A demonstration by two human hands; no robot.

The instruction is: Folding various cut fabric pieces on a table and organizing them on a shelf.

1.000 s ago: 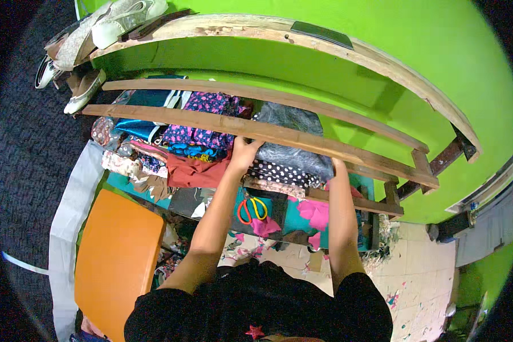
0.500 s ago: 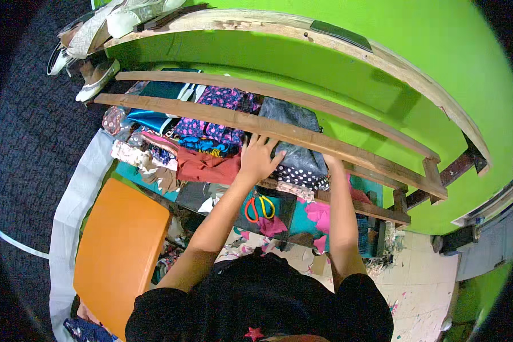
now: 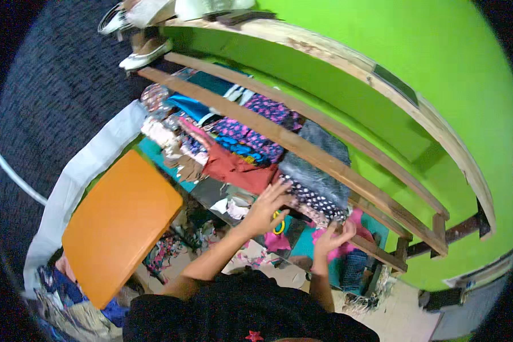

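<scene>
Left hand [image 3: 267,209] spreads its fingers wide, steadying the polka-dot cloth [image 3: 313,199] on the wooden shelf [image 3: 302,147]; right hand [image 3: 333,236] pinches the pink fabric [image 3: 347,248] beneath.

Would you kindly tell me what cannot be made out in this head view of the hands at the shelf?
- Right hand: fingertips are buried in pink cloth, so its grip is hidden.
- Left hand: its palm faces away, so contact with the dotted cloth is unclear.
- Scissors: mostly hidden behind the left hand.
- Shoes: cut off at the top edge.
</scene>
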